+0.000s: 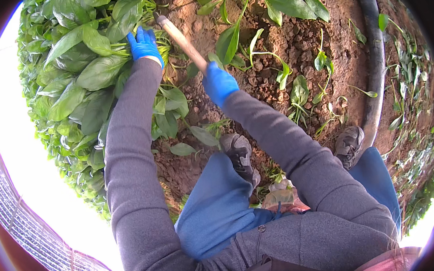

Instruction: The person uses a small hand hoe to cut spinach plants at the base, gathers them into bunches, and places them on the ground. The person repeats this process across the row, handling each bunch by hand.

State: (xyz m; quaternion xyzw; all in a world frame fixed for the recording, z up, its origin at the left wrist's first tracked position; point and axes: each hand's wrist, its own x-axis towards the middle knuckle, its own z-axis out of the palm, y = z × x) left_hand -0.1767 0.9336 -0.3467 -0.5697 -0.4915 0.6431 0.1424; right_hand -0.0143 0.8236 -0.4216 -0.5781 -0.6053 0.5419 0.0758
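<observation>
My left hand (145,45), in a blue glove, reaches into the leafy green plants (101,71) at the upper left. Its fingers lie against the pale green stems (163,45); whether they grip any is unclear. My right hand (218,82), also gloved in blue, is closed around the wooden handle (185,44) of a hand tool. The handle slants up and left to a dark metal part near the base of the plants. The tool's far end is hidden among stems and leaves.
Brown, clumpy soil (272,72) with scattered cut leaves lies to the right. A black hose or pipe (375,51) curves down the right side. My shoes (239,156) rest on the soil below my hands. Dense foliage continues along the left.
</observation>
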